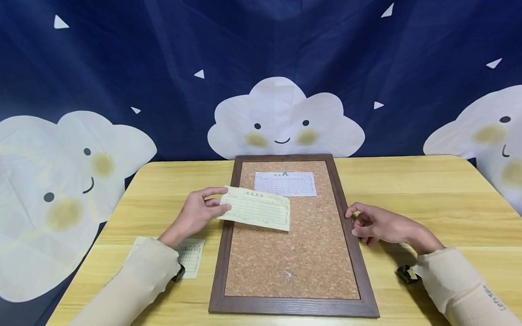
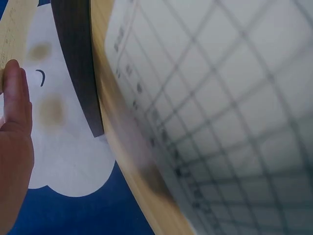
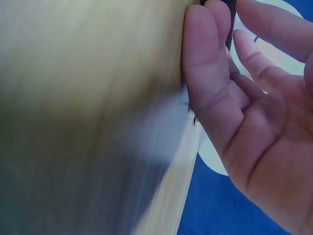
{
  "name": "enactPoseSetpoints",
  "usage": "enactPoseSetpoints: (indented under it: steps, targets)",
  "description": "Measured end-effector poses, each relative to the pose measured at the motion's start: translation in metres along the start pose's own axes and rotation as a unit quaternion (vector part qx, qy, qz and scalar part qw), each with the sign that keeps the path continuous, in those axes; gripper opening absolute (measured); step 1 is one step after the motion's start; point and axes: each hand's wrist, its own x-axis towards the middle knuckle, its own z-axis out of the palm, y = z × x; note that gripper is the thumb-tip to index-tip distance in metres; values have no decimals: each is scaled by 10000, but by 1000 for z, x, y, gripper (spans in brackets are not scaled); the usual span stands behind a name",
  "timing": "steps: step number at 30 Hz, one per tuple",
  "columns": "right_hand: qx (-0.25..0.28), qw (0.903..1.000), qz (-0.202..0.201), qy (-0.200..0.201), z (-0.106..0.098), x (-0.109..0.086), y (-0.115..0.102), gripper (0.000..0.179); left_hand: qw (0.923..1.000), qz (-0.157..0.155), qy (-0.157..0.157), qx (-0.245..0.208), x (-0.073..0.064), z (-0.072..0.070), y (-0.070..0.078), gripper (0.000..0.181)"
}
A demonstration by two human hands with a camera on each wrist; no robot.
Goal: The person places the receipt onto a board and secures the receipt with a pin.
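Note:
My left hand (image 1: 199, 209) pinches the left end of a pale yellow printed form (image 1: 259, 212) between thumb and fingers. The sheet hangs over the upper left of a cork board (image 1: 292, 245) in a dark brown frame (image 1: 295, 306). On the board above it, a white printed form (image 1: 286, 184) is fixed at its top edge by a small pin (image 1: 285, 173). My right hand (image 1: 377, 224), fingers loosely bent and nothing visible in its grasp, is at the frame's right side; whether it touches is unclear. A small clear object (image 1: 288, 275), apparently pins, lies low on the cork.
Another printed sheet (image 1: 191, 257) lies on the wooden table (image 1: 436, 202) left of the board, partly under my left sleeve (image 1: 142, 274). It looms large and close in the left wrist view. A dark blue curtain (image 1: 179, 45) with clouds hangs behind the table.

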Motion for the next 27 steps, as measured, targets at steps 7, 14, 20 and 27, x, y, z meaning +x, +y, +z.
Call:
enactPoseSetpoints:
  steps: [7, 14, 20, 27]
  targets:
    - [31, 10000, -25, -22, -1, 0, 1, 26, 9999, -34, 6, -115, 0, 9, 3, 48]
    - [172, 9998, -64, -27, 0, 0, 2, 26, 9997, -227, 68, 11, 1, 17, 5, 50]
    - [196, 9998, -65, -11, 0, 0, 1, 26, 9996, -235, 157, -32, 3, 25, 9, 50]
    - [206, 9998, -72, -29, 1, 0, 2, 24, 9998, -173, 127, -49, 4, 35, 11, 49]
